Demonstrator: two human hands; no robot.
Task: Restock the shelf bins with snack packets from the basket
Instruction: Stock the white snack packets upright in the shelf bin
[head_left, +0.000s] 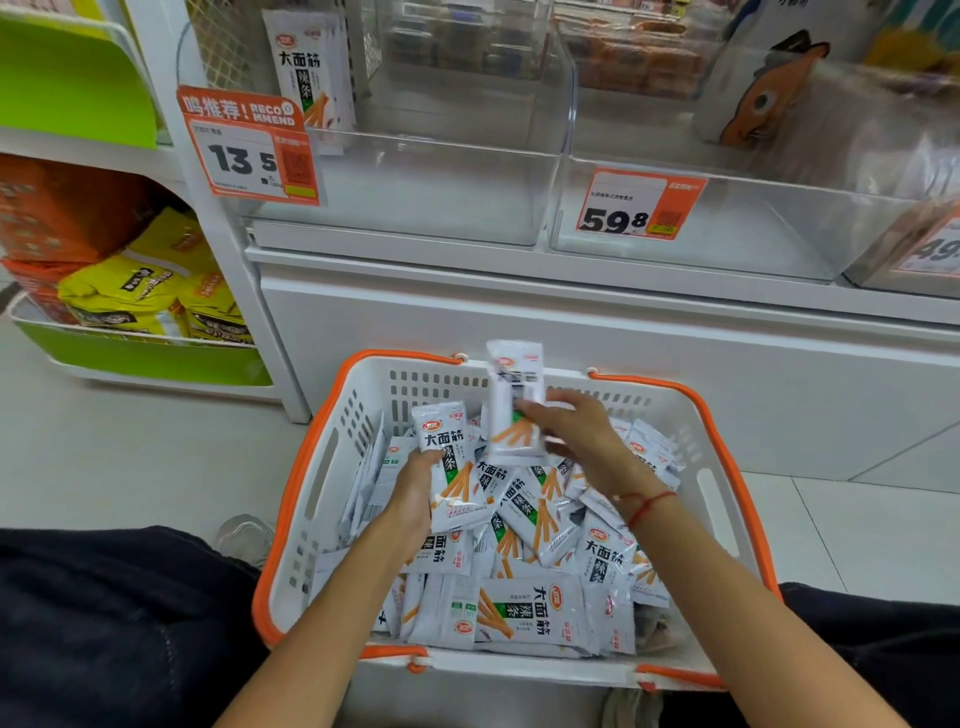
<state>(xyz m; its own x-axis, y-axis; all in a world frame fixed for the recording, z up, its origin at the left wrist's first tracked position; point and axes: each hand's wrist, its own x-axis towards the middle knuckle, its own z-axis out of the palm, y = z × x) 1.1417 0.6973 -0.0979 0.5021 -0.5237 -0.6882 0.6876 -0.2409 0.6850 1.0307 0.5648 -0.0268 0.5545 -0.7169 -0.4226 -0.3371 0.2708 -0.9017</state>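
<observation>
Dark-trousered knees flank a white basket (332, 452) of snack packets (535, 613) at lower centre. One packet (451, 467) is gripped by the left hand (415, 486), another (515, 400) pinched by the right hand (576, 431). Slippery film could be dropped short of the near-empty bin (415, 192) at upper centre.

Pale tiled floor (130, 457); white shelving unit (571, 332) with orange price tags (641, 203); green-trimmed side rack (150, 358) left.

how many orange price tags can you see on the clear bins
3. One reading 13.5 on the left clear bin, one reading 59.8 on the middle bin, and one cut off at the right edge. More may lie out of frame.
</observation>
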